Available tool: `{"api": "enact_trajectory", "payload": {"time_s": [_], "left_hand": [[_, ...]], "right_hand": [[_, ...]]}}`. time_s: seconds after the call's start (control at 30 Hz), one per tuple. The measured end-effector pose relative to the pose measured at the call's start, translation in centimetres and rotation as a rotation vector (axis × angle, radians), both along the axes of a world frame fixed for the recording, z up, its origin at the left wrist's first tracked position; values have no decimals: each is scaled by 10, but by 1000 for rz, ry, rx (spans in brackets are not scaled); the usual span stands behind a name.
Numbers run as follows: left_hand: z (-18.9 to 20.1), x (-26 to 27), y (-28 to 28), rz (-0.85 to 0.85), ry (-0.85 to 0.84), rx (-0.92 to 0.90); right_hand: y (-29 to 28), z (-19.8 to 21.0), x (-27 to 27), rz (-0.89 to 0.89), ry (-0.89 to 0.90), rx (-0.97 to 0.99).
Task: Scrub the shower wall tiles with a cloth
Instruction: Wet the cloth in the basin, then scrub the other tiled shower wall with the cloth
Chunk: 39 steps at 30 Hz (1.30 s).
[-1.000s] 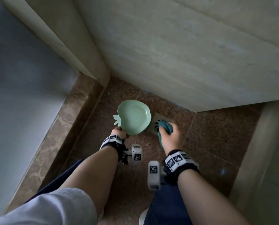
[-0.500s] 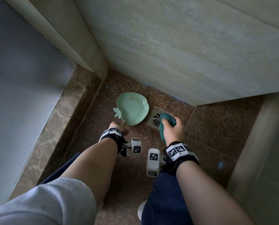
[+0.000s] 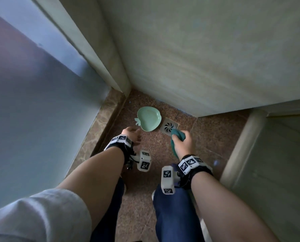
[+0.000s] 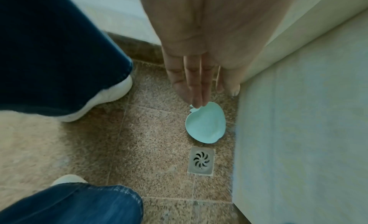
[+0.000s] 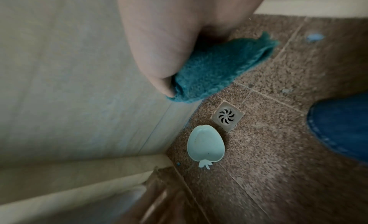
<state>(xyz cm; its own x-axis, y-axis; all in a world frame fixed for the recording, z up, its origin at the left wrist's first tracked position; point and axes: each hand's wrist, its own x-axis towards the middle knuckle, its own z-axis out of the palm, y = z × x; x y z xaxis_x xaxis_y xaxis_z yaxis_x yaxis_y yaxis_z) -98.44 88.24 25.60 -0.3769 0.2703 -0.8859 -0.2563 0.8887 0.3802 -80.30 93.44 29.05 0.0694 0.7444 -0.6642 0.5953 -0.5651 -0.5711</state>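
- Cloth (image 3: 178, 135) — teal, bunched in the right hand (image 3: 184, 143), fingers curled round it; held low above the floor drain (image 3: 168, 127), clear of the wall tiles (image 3: 206, 58).
- Left hand (image 3: 130, 134) — fingers straight, holding nothing, just short of the dish (image 3: 148, 118).
- Risk — a loose grip could drop the cloth onto the drain; no scrubbing yet, tiles untouched.
- Risk — the dish lies on the floor at the wall's foot; a shoe (image 4: 107, 93) could kick it.
- Obstruction — tight corner; knees crowd the reach.
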Motion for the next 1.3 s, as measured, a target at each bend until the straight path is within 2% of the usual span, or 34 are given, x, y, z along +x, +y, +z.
{"api": "enact_trajectory", "payload": {"time_s": [0.1, 0.33, 0.57, 0.73, 0.97, 1.1, 1.3], "left_hand": [[75, -11, 9, -104, 1, 43], [239, -32, 35, -333, 88, 143], [371, -64, 63, -486, 162, 215], [465, -83, 89, -588, 295, 299], [562, -89, 98, -782, 373, 354], [623, -91, 101, -841, 484, 423], [700, -93, 98, -889, 538, 482]], "right_hand": [[0, 64, -5, 93, -42, 14], [21, 209, -28, 124, -38, 68], [57, 341, -48, 364, -79, 110], [84, 434, -63, 541, -115, 123], [95, 545, -81, 877, -253, 118], [101, 613, -86, 943, -312, 238], [107, 705, -94, 987, -358, 386]]}}
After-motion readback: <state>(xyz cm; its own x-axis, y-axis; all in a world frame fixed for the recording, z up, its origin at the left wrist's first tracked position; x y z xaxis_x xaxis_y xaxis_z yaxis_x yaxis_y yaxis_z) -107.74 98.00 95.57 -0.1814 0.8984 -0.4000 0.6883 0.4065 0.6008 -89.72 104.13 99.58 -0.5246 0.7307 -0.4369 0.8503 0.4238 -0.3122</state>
